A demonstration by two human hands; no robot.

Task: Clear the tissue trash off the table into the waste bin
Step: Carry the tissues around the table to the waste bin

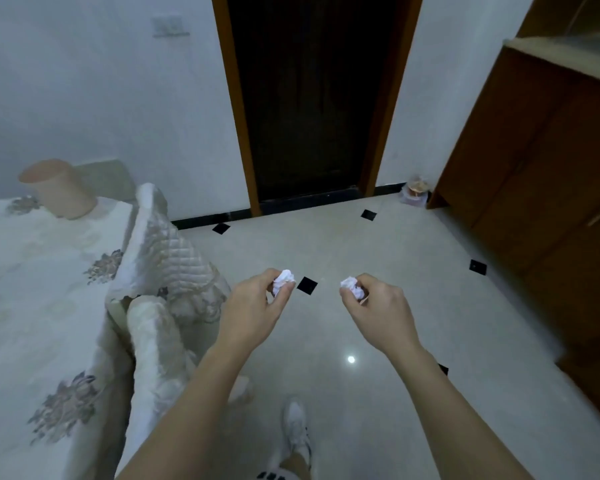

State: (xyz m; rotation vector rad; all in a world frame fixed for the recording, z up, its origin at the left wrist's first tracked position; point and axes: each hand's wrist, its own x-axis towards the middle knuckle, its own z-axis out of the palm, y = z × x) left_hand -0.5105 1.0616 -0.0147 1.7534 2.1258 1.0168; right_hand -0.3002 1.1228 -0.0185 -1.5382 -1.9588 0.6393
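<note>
Both my hands are held out over the floor, to the right of the table. My left hand (257,303) is closed on a crumpled white tissue (282,280) that sticks out between thumb and fingers. My right hand (378,306) grips another crumpled white tissue (351,285). The table (32,289) at the left wears a white floral cloth. A pale pink bin-like container (61,188) stands on the table's far corner. A small basket-like container (417,191) sits on the floor by the wall at the far right; I cannot tell which is the waste bin.
A chair with a quilted cover (163,258) stands against the table's right side. A dark doorway (312,98) is straight ahead. A brown wooden cabinet (551,168) lines the right. My white shoe (295,431) is on the tiled floor (361,237).
</note>
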